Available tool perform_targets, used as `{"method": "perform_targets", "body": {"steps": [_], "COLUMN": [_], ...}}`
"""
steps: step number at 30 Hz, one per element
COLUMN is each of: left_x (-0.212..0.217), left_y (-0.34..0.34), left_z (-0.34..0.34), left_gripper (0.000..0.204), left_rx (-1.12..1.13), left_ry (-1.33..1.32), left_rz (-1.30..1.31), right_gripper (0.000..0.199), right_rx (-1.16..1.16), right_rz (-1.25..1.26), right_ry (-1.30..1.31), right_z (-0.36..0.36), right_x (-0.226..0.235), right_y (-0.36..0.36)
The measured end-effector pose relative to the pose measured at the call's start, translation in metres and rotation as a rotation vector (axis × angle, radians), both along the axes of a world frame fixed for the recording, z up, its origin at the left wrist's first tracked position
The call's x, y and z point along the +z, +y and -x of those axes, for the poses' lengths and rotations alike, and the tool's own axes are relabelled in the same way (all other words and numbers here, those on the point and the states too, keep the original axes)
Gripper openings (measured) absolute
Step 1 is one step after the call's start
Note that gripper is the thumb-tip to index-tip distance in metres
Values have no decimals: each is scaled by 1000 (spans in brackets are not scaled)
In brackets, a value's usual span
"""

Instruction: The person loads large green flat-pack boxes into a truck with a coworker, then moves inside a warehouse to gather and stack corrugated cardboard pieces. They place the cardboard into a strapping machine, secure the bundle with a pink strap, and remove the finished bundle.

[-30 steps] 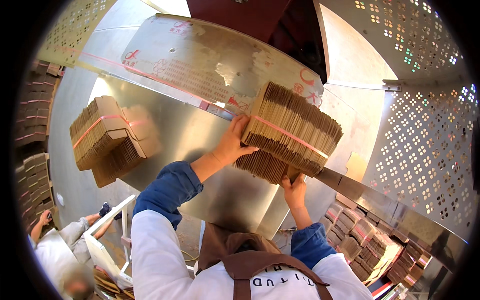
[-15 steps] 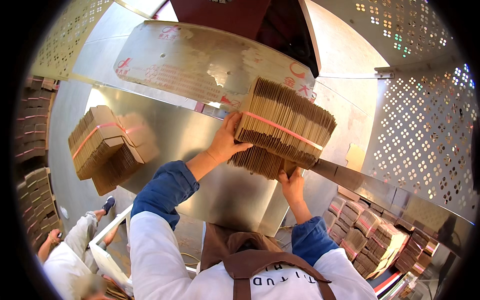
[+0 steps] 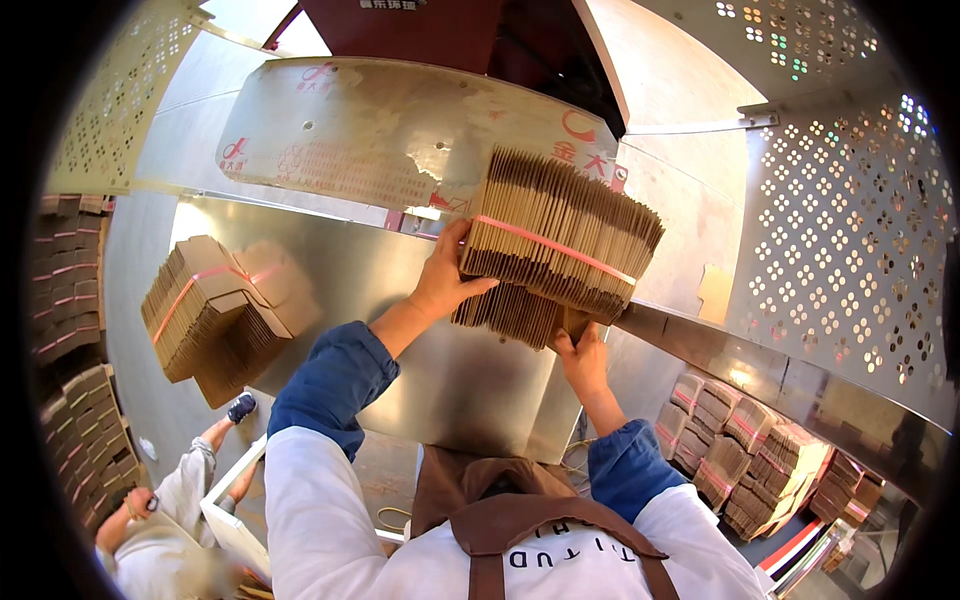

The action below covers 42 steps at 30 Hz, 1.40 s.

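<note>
A thick bundle of folded brown cardboard pieces (image 3: pixel 560 235), bound by a pink strap, stands at the right end of the steel table, in front of the metal plate. My left hand (image 3: pixel 440 280) grips its left end, the thumb on the near side and the fingers toward the far side. At the bundle's lower right corner, my right hand (image 3: pixel 585 360) pinches a cardboard flap. Its fingertips are partly hidden by the cardboard. A second strapped cardboard bundle (image 3: pixel 215 310) rests at the left end of the table, apart from both hands.
Behind the table (image 3: pixel 440 380) is a metal plate (image 3: pixel 340 120) and a dark red machine housing (image 3: pixel 410 35). A perforated metal panel (image 3: pixel 850 240) stands at right. Stacked cardboard bundles (image 3: pixel 750 450) lie lower right, others (image 3: pixel 70 280) far left. Another person (image 3: pixel 180 510) is at lower left.
The view has shifted slightly. Both hands keep the same hold on the bundle, which has hardly moved against the plate. The person at lower left has moved a little.
</note>
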State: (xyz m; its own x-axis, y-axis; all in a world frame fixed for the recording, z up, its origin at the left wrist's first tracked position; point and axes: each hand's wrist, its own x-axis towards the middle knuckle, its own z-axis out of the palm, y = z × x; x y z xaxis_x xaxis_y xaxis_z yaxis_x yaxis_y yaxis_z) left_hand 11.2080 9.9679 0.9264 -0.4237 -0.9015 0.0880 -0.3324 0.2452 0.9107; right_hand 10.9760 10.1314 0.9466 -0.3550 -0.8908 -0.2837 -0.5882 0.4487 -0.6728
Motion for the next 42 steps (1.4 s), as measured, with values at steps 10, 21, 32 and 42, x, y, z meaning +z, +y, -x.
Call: {"method": "perform_targets", "body": {"steps": [10,21,32,42], "left_x": [-5,21,64,73], "left_y": [-8,119,155,114], "left_z": [-6,-69,-96,-163], "left_gripper": [94,103,80,54], "left_rx": [-63,81,-55,237], "left_ry": [-7,132,142,476], "left_rz": [-8,-383,-574,-1148], "right_gripper": [53,48,79,67], "right_rx": [7,47,-147,62], "right_rz": [34,-144,-107,152], "right_ry": [23,-3,-545,-225], "right_z": [3,-50,-35,-100], "right_x": [-12,8,51,114], "right_y": [4,104,114,85]}}
